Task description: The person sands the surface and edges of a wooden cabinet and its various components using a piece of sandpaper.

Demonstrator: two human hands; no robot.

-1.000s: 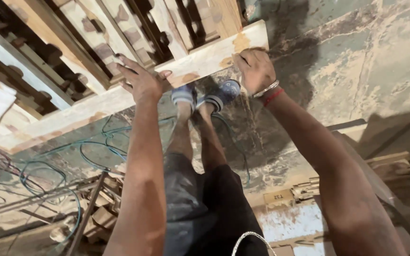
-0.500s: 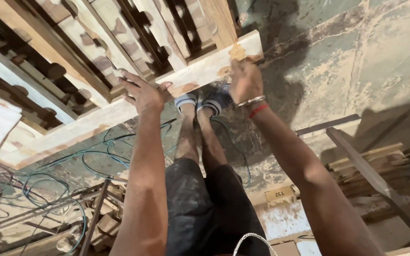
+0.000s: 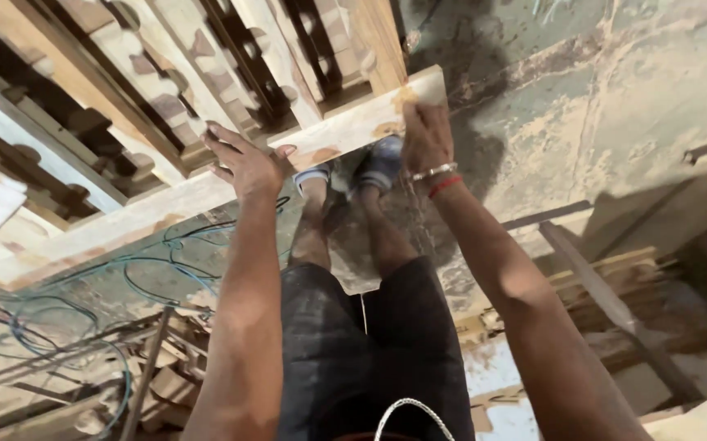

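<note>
On the pale plank, left hand and right hand.

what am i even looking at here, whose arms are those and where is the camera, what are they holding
This is a single picture from a camera worn on a person's head, looking straight down, so the two bare arms reaching away from you are that person's own. Between them you see dark shorts and, further down, feet in blue sandals on a worn concrete floor. Both hands grip one long pale wooden plank that runs slantwise across the view: the left hand lies on its middle, the right hand holds it near its far end. Behind the plank stand stacked carved wooden rails. At the lower left, loose blue-green wires lie on the floor, and scrap timber lies at the right.
</note>
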